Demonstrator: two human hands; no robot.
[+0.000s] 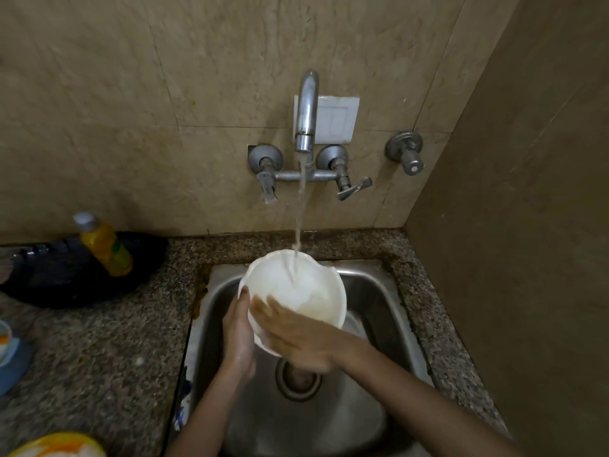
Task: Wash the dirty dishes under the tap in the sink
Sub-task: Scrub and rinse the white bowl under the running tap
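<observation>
While water pours from the tap [306,110] in a steady stream [300,209], the white bowl [309,285] is right under it, tilted and held up over the steel sink [379,291], and the water lands inside near the far rim. Now the left hand [239,338] grips the bowl by its left edge, thumb hooked over the rim, the other fingers hidden behind. Across from it the right hand [296,338] lies flat inside the bowl, fingers spread and straight against the near wall, gripping nothing, a touch blurred. Down below, the drain [298,379] shows between the forearms. Off left on the speckled tabletop [99,357], a yellow bottle [105,245] overlaps a black pan [75,275]; whether it stands in it I cannot tell
</observation>
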